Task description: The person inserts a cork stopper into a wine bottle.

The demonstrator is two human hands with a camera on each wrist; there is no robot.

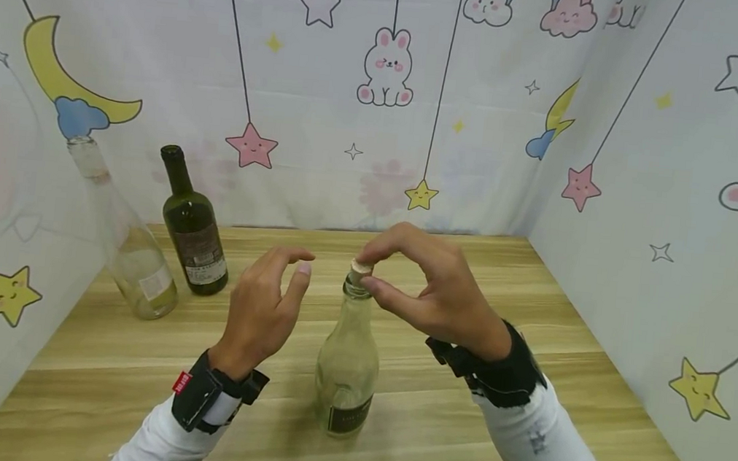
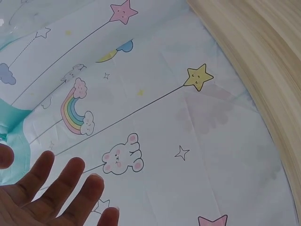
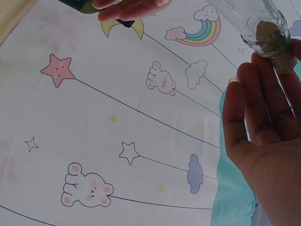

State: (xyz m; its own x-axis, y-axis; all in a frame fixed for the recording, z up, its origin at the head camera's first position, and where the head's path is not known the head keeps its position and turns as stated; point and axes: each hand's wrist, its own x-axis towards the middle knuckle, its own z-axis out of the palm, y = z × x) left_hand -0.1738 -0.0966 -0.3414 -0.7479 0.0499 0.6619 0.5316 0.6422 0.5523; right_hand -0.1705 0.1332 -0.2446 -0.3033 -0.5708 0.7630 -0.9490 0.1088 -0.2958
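A clear, pale-green glass bottle (image 1: 347,364) with a dark label stands upright on the wooden table. Its mouth holds a cork (image 1: 361,267), partly sunk in the neck and partly sticking out; the right wrist view shows the cork (image 3: 270,40) through the glass. My right hand (image 1: 433,287) pinches the cork's top between thumb and index finger. To the left of the bottle neck, my left hand (image 1: 263,305) hovers with relaxed fingers, apart from the glass and holding nothing. Its spread fingers (image 2: 66,183) also appear in the left wrist view.
At the back left of the wooden table (image 1: 458,414) stand a dark green wine bottle (image 1: 193,237) and a tall clear bottle (image 1: 133,254) with a white label. Printed fabric walls (image 1: 327,110) enclose the table at the back and both sides.
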